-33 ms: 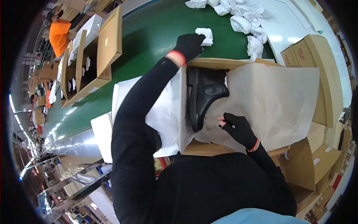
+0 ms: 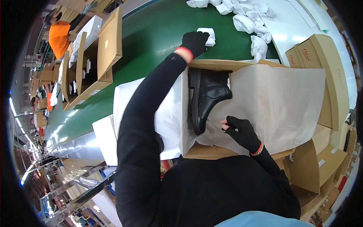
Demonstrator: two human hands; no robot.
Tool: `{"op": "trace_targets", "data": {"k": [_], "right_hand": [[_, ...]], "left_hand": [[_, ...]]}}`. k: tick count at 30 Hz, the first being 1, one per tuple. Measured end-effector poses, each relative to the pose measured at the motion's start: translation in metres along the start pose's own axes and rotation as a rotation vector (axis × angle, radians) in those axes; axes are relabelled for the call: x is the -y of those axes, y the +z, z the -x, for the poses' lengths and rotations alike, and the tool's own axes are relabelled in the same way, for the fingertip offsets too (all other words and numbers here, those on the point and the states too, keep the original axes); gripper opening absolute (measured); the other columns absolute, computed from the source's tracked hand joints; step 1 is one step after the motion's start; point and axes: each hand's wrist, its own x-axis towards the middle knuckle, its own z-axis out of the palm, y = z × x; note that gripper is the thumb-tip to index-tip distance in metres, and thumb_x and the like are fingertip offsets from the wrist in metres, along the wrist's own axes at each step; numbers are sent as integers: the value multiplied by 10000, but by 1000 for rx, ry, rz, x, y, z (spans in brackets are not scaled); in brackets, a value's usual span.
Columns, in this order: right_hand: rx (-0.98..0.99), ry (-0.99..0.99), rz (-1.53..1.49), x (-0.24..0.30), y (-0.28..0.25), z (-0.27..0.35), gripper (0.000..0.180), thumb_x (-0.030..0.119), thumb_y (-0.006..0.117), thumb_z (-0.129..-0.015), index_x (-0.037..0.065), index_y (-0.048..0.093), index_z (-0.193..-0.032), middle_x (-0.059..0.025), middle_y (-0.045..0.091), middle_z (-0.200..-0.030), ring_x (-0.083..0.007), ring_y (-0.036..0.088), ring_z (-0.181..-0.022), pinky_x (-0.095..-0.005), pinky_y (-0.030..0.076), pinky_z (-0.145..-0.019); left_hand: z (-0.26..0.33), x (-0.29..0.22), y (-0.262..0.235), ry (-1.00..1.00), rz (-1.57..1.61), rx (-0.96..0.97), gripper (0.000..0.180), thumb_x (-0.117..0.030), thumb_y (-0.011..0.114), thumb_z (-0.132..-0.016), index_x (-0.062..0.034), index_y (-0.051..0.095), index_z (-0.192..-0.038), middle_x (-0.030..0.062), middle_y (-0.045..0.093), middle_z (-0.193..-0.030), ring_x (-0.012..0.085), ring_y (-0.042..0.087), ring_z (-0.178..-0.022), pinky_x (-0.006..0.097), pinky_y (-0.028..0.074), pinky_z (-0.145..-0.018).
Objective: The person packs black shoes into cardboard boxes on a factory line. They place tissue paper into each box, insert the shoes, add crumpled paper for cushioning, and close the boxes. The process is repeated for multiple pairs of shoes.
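My left hand, in a black glove with a red cuff, reaches out over the green conveyor belt and is shut on a white paper wad. Just below it lies an open cardboard shoe box lined with white tissue paper. A black ankle boot lies on its side in the box's left half. My right hand, in a black fingerless glove, rests on the tissue beside the boot's sole. Its fingertips pinch the paper's edge.
More white paper wads are heaped at the belt's far right. Open cardboard boxes ride the belt at the left, near a person in orange. Stacked shoe boxes stand at my right, with others lower right.
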Motion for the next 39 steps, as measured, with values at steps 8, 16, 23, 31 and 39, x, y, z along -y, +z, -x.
{"op": "trace_targets", "data": {"k": [8, 16, 23, 31, 39], "right_hand": [[-66, -21, -127, -6, -6, 7, 475, 133, 693, -847, 34, 515, -1275, -132, 668, -1012, -214, 660, -922, -336, 504, -811], [-279, -306, -57, 26, 4, 22, 1328, 386, 910, -568, -2, 40, -1492, -217, 304, -1481, -293, 382, -1343, -396, 365, -1063], [-143, -274, 54, 31, 61, 63, 808, 294, 826, -675, -7, 453, -1327, -203, 620, -1161, -330, 613, -1075, -388, 474, -919], [-189, -328, 487, 36, 84, 93, 631, 180, 759, -692, -3, 528, -1250, -170, 647, -1067, -345, 632, -961, -388, 493, -839], [-104, -392, 494, 23, 45, 67, 833, 152, 802, -649, 81, 423, -1387, -147, 579, -1230, -297, 562, -1122, -389, 458, -939]], "left_hand": [[-36, 20, 33, -15, 208, -111, 347, -292, 582, -822, -125, 651, -1118, 176, 669, -1023, 370, 637, -945, 450, 500, -840], [187, -135, -162, -302, 1295, 309, 528, -176, 698, -848, -18, 503, -1313, 77, 663, -844, 96, 595, -769, 270, 486, -713], [325, -193, -140, -293, 992, 118, 668, -150, 782, -696, -16, 477, -1276, 188, 626, -1087, 358, 636, -910, 384, 501, -741], [343, -206, -179, -137, 614, -134, 717, -209, 828, -637, -87, 485, -1255, 152, 593, -1126, 335, 598, -975, 400, 476, -821], [324, -171, -136, 43, 307, -103, 574, -136, 752, -653, -142, 542, -1187, 76, 611, -986, 281, 604, -848, 414, 428, -852]]}}
